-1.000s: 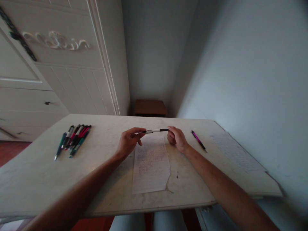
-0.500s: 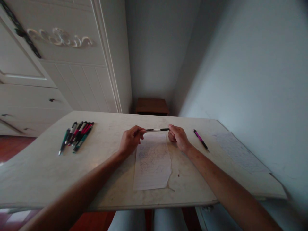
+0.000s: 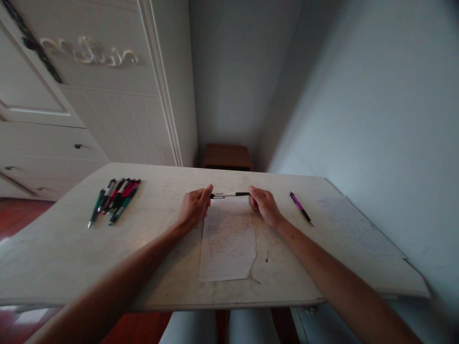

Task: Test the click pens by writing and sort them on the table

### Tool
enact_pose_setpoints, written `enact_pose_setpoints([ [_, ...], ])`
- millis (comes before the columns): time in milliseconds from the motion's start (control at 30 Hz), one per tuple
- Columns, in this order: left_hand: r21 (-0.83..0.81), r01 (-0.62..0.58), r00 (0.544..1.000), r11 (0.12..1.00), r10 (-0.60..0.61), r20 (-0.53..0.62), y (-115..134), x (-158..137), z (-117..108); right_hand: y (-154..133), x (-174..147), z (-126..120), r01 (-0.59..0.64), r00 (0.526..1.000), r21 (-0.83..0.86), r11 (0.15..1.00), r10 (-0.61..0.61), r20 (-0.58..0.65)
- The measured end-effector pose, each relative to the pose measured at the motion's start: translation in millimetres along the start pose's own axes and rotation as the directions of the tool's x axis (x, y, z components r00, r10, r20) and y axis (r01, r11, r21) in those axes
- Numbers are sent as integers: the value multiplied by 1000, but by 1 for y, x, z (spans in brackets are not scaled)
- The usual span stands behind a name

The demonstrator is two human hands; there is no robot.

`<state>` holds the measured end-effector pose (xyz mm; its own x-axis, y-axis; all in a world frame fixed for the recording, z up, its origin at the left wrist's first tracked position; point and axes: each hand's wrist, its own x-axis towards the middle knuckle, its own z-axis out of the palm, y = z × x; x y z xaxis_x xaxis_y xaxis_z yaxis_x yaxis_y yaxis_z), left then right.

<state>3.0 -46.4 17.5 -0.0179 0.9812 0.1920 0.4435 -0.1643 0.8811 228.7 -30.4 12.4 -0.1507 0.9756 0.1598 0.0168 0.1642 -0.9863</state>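
Note:
A white pen (image 3: 230, 194) with black ends is held level between my two hands, above the top edge of a scribbled sheet of paper (image 3: 227, 243). My left hand (image 3: 194, 206) is closed on the clip end, its thumb pressed near the pen's tip. Fingers of my right hand (image 3: 264, 204) are closed round the black grip end and hide its point. To the right of that hand, a purple and black pen (image 3: 300, 208) lies on the table.
Several pens (image 3: 116, 199) in green, red, black and white lie bunched at the left of the pale table (image 3: 158, 272). A second written sheet (image 3: 358, 224) lies along the right wall. Behind the table stand a brown wooden box (image 3: 228, 155) and a white cabinet (image 3: 125, 119).
My left thumb has moved up onto the end of the pen, and the clip has turned to the lower side. The pen has shifted slightly left; the table things stay put.

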Motion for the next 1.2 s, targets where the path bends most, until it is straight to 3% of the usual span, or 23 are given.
enact_pose_setpoints([
  [167, -15, 22, 998, 1000, -21, 64, -1, -1, 2, -1, 3, -1, -50, 997, 69, 996, 54, -62],
  [333, -122, -127, 991, 984, 131, 23, -2, 1, 2, 1, 7, -4, -82, 988, 170, 982, 103, -116],
  [467, -112, -179, 984, 977, 179, -14, -2, 4, 3, 1, 8, -7, -110, 982, 217, 970, 140, -128],
  [800, -38, -127, 991, 991, 125, -48, -4, 9, 1, 1, 7, -5, -141, 985, 252, 957, 162, -66],
  [1200, -110, -115, 990, 987, 122, 63, -3, 0, 0, 1, 6, -5, -128, 989, 267, 955, 143, -37],
])
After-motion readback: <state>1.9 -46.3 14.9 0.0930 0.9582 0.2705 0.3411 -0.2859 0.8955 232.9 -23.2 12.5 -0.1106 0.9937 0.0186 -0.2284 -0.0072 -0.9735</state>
